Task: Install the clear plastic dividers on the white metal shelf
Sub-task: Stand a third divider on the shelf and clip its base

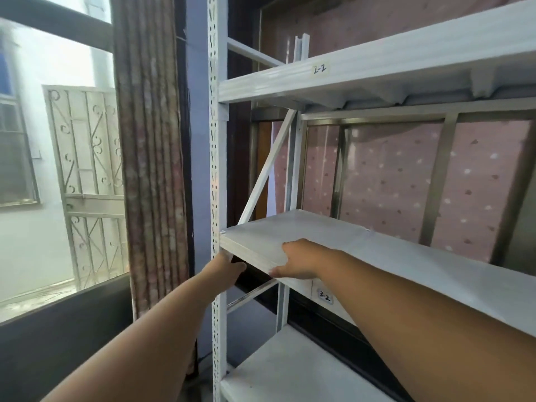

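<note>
Here, at lower centre, my left hand (pixel 224 269) curls under the left front corner of the white metal shelf (pixel 406 262); my right hand (pixel 298 261) clasps its front edge.

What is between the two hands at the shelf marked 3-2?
In the head view, only the front edge of the white shelf lies between the left hand and the right hand; nothing else shows there.
</note>
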A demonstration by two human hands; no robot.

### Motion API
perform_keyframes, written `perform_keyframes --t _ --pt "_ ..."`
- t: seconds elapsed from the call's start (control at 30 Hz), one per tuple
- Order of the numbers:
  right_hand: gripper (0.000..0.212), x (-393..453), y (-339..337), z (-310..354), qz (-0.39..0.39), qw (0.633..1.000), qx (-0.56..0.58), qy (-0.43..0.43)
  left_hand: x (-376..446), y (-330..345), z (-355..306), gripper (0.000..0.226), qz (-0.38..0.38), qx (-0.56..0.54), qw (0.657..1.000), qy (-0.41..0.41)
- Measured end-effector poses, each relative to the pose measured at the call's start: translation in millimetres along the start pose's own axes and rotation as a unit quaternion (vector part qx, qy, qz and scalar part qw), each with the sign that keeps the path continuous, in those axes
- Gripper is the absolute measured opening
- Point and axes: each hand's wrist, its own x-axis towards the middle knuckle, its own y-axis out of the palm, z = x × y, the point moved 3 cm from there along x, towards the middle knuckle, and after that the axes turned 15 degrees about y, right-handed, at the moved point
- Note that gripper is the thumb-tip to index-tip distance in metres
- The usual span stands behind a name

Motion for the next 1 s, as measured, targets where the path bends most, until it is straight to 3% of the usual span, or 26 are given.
perform_keyframes --t 0.1,0.17,0.23,0.33,0.4,0.53,0.7,0.8,0.9,1.0 --pt "0.044 0 6 10 0.005 0.997 -0.072 0.002 0 4 -2 0.046 0.014 -0.063 0.998 -0.001" --pt "0.038 -2 5 12 -0.002 0.997 -0.081 0.005 -4 10 -5 0.044 0.02 -0.119 0.993 -0.015" --pt "0.051 -5 0 11 -0.027 0.997 -0.068 -0.003 -9 17 -9 0.041 0.033 -0.194 0.979 -0.053" --pt "0.096 -16 -8 4 -0.037 0.998 -0.047 -0.005 -15 27 -19 0.041 0.038 -0.297 0.95 -0.091" --pt "0.107 -27 -13 -1 -0.035 0.999 -0.024 -0.003 -16 33 -28 0.049 0.022 -0.359 0.929 -0.09" --pt "0.107 -52 -30 -14 -0.057 0.998 0.023 -0.011 -21 47 -54 0.054 0.003 -0.484 0.874 -0.031" --pt "0.097 -74 -47 -44 -0.074 0.992 0.106 -0.008 -38 61 -112 0.038 0.042 -0.614 0.784 0.084" --pt "0.078 -85 -56 -71 -0.092 0.983 0.159 0.007 -53 70 -156 0.045 0.073 -0.594 0.788 0.144" --pt "0.058 -97 -55 -97 -0.092 0.962 0.257 0.004 -67 76 -185 0.042 0.082 -0.549 0.816 0.158" --pt "0.052 -113 -50 -120 -0.097 0.942 0.32 0.0 -81 81 -206 0.038 0.117 -0.5 0.835 0.197"
